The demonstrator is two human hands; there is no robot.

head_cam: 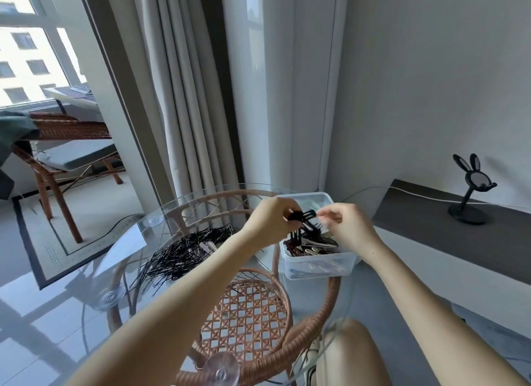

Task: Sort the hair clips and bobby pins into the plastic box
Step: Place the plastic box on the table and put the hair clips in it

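Observation:
A clear plastic box [316,266] stands on the right side of a round glass table and holds several hair clips [311,246], black and metallic. My left hand [270,222] hovers over the box and grips a bunch of black clips [301,219]. My right hand [342,222] is close beside it, fingers curled, pinching at the end of that bunch. A big loose pile of black bobby pins [186,252] lies on the glass to the left of the box, with a couple of light clips [208,246] on top.
The glass table top [129,270] rests on a rattan frame [247,311] with suction cups. A white paper [123,247] lies at the far left of the glass. A dark shelf [459,236] with a bunny-eared mirror [471,190] stands to the right. Curtains hang behind.

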